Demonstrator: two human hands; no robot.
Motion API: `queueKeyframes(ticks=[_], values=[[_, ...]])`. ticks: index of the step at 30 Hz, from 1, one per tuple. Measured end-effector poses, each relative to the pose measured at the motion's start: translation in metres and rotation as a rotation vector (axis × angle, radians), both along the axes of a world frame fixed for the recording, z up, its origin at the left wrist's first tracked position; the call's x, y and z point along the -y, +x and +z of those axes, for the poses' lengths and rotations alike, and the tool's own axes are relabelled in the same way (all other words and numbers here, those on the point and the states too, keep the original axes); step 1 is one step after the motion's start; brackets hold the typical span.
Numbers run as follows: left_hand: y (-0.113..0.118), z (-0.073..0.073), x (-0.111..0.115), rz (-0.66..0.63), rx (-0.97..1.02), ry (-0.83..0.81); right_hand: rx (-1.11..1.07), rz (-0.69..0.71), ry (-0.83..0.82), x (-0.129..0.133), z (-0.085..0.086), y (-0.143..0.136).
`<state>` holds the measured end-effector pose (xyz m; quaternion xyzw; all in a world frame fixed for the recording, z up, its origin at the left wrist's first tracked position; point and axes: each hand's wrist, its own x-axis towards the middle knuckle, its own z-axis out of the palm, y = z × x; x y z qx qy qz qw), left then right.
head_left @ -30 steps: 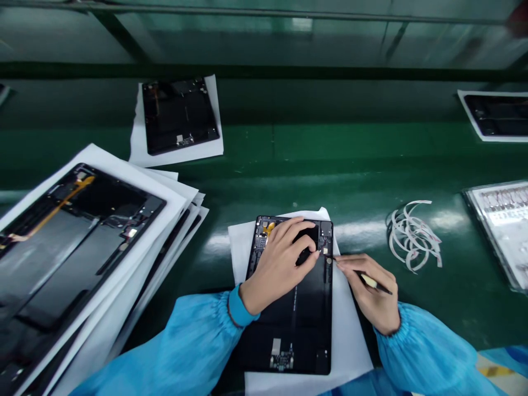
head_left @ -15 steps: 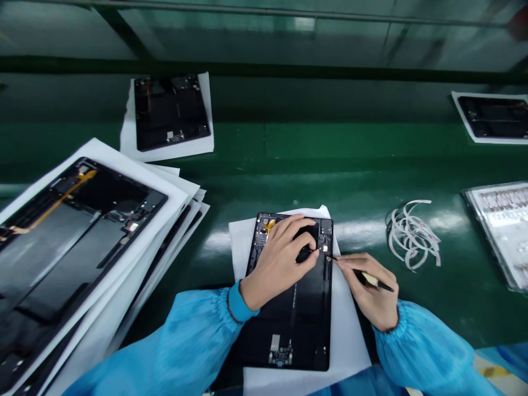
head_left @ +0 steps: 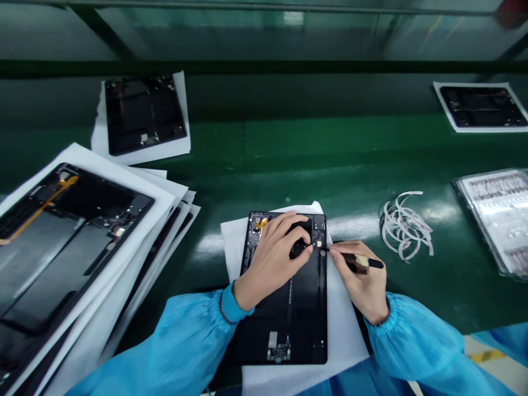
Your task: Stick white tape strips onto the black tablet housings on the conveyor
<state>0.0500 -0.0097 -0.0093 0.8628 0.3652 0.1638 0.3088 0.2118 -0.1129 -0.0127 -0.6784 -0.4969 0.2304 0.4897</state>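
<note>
An open tablet housing [head_left: 307, 308], black with bared circuit parts, lies on a white sheet [head_left: 344, 330] in front of me. My left hand [head_left: 274, 253] rests over its upper part. Thumb and index finger curl together near a small connector [head_left: 319, 243] at the upper right; whether they pinch a thin wire there is too small to see. From the right side, my right hand [head_left: 361, 280] grips a slim pen-like tool [head_left: 363, 260] with a dark tip, a pale body and a black end. Its tip reaches the tablet's right edge beside a small round part [head_left: 323, 253].
At left is a stack of open tablets [head_left: 74, 242] between white sheets. Another open tablet [head_left: 144, 115] lies behind it, and one more [head_left: 482, 105] at the far right. White curled strips [head_left: 406, 228] and a clear tray of small wired parts [head_left: 495, 220] are on the right.
The view has shifted slightly, so everything sits a little further left. Both hands stay at the tablet's upper right; the tool has tilted a little flatter in my right hand.
</note>
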Motion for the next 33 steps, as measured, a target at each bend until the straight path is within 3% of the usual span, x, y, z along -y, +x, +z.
queueKeyframes(ticks=[6,8,11,13,16,19,24,29,33], values=[[-0.003,0.01,-0.004,0.085,0.112,-0.074,-0.138,0.014,-0.068,-0.003,0.003,0.012],[-0.022,0.017,-0.001,0.246,0.133,-0.027,-0.26,-0.04,-0.054,-0.002,0.003,0.021],[-0.068,0.025,0.017,0.477,-0.119,0.009,-0.369,0.01,-0.126,0.002,0.004,0.031],[-0.098,0.024,0.038,0.446,-0.306,-0.028,-0.329,0.077,-0.176,0.003,0.006,0.032],[-0.119,0.019,0.071,0.342,-0.333,-0.025,-0.105,0.112,-0.161,-0.001,0.014,0.023],[-0.115,0.013,0.093,0.308,-0.29,0.036,0.238,0.254,-0.159,-0.011,0.021,0.007],[-0.098,0.014,0.103,0.232,-0.21,0.068,0.667,0.442,-0.265,-0.036,0.02,-0.019],[-0.092,0.014,0.106,0.234,-0.09,0.031,0.655,0.499,-0.326,-0.057,0.023,-0.022],[-0.087,0.03,0.104,0.362,0.117,-0.16,0.524,0.472,-0.229,-0.034,0.048,-0.021]])
